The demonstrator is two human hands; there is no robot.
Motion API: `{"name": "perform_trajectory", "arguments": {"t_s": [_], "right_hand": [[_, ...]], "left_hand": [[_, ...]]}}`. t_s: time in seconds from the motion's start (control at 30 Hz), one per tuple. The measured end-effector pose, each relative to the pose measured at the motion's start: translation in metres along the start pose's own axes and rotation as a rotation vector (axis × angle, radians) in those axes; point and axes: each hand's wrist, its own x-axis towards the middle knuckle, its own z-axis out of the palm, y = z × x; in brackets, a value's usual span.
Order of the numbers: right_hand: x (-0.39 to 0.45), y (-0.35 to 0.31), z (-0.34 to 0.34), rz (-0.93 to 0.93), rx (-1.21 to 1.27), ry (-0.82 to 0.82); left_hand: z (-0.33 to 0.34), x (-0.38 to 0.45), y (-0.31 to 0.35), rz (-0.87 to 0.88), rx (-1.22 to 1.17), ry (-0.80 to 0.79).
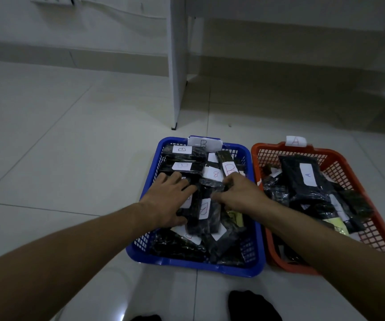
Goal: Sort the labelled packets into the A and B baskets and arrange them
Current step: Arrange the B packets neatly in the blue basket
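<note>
Left hand (168,200) lies flat, fingers spread, pressing on the dark packets (184,167) in the blue B basket (196,266). Right hand (240,193) has its grip curled round a B-labelled packet (204,213) mid-basket. Orange A basket (279,262) sits just beside, holding A-labelled packets (302,177). Floor (59,147) shows no loose packets, so sorting looks done; step is arranging B. Next: square the jumbled packets into rows, labels up.
</note>
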Motion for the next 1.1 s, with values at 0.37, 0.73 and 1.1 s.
{"name": "perform_trajectory", "arguments": {"t_s": [0.37,0.73,1.1], "right_hand": [[-0.005,0.005,0.012,-0.162,0.022,0.173],[-0.004,-0.001,-0.042,-0.013,0.453,0.181],[-0.004,0.010,-0.031,-0.016,0.383,0.143]], "left_hand": [[-0.001,0.003,0.001,-0.029,-0.019,-0.014],[-0.001,0.002,0.006,-0.015,0.004,-0.049],[-0.006,0.008,-0.003,0.175,0.076,-0.157]]}}
